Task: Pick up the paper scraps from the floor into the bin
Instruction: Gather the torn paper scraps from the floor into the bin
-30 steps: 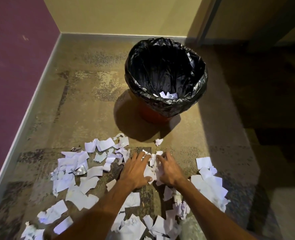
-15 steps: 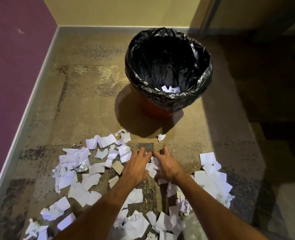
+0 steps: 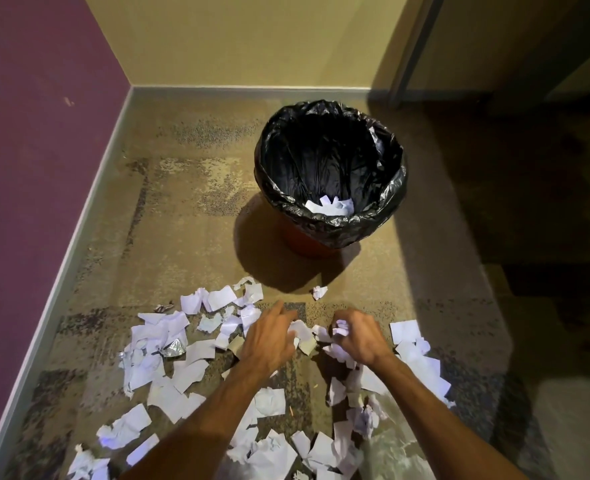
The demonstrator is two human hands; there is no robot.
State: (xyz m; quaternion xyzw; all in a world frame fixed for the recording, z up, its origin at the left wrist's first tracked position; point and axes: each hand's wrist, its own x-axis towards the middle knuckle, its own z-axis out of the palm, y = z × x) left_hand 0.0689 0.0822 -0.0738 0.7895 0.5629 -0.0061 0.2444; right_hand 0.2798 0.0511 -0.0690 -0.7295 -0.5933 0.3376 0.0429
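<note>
Paper scraps (image 3: 303,332) half-hidden beneath both hands (image 3: 269,344) (image 3: 359,341)

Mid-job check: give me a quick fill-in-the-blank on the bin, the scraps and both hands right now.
The bin is lined with a ____ bag. A few scraps already lie ____ it. Of the left hand and right hand, the one gripping a wad of scraps is the ____. One lone crumpled scrap lies on the floor between the hands and the ____.
Missing: black; inside; right; bin.
</note>
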